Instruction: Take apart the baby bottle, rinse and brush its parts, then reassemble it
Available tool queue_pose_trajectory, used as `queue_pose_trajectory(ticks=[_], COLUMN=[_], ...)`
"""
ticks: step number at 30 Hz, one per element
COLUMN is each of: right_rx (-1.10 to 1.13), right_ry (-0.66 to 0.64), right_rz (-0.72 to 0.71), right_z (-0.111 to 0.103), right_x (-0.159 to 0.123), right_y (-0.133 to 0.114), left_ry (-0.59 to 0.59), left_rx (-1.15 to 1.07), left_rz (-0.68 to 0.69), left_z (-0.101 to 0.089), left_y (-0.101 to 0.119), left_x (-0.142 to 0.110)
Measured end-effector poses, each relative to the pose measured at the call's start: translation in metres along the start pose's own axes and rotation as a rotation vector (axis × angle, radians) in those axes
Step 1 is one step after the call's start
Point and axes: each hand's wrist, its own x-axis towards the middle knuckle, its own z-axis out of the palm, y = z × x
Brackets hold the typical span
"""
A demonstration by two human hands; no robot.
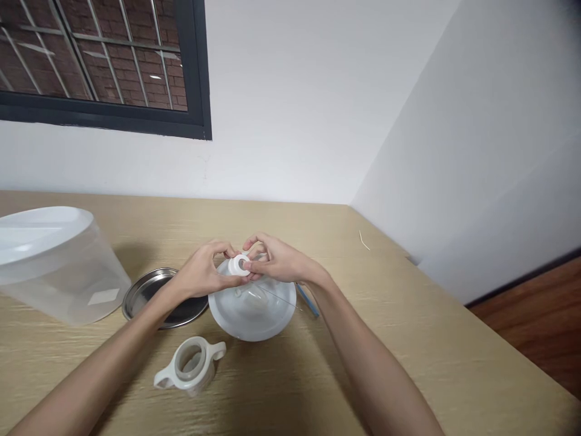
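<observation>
Both hands meet over a white bowl, their fingers around a small white plastic ring-shaped cap. My left hand grips it from the left between thumb and fingers. From the other side, my right hand pinches it, with the thumb at its opening. Inside the bowl lies a clear piece, its kind hard to make out, along with a thin wire-like rod. Nearer to me stands a white two-handled cup-like piece with a round opening.
To the left is a large translucent plastic bucket with a white top. A round steel tray lies partly behind my left wrist. A blue stick is by the bowl's right side, and a thin white strip lies farther right.
</observation>
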Motion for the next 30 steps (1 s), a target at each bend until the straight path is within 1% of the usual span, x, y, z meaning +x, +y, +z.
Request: queue_pose_trajectory(ticks=[6, 10, 13, 16, 20, 23, 26, 30], right_rx=[-0.054, -0.147, -0.248, -0.334, -0.395, -0.412, -0.401, -0.381], right_ry=[0.012, 0.049, 0.135, 0.245, 0.326, 0.369, 0.414, 0.428], right_rz=[-0.005, 0.005, 0.017, 0.01, 0.005, 0.004, -0.007, -0.022], right_z=[0.002, 0.002, -0.002, -0.007, -0.012, -0.014, -0.016, -0.018], right_x=[-0.002, -0.004, -0.005, -0.007, -0.013, -0.019, -0.022, -0.023], right_y=[-0.004, -0.007, -0.008, -0.01, -0.019, -0.027, -0.031, -0.032], left_ry=[-0.004, -0.031, -0.072, -0.14, -0.257, -0.32, -0.34, -0.37], left_rx=[-0.002, -0.011, -0.012, 0.019, 0.156, 0.28, 0.301, 0.286], left_rz=[0.001, -0.003, -0.011, -0.026, -0.051, -0.076, -0.09, -0.095], left_z=[-0.001, 0.0, -0.004, -0.01, -0.018, -0.022, -0.02, -0.01], left_y=[-0.002, 0.0, 0.002, 0.003, 0.002, 0.003, 0.007, 0.008], left_x=[0.0, 0.001, 0.002, 0.002, -0.001, -0.006, -0.009, -0.011])
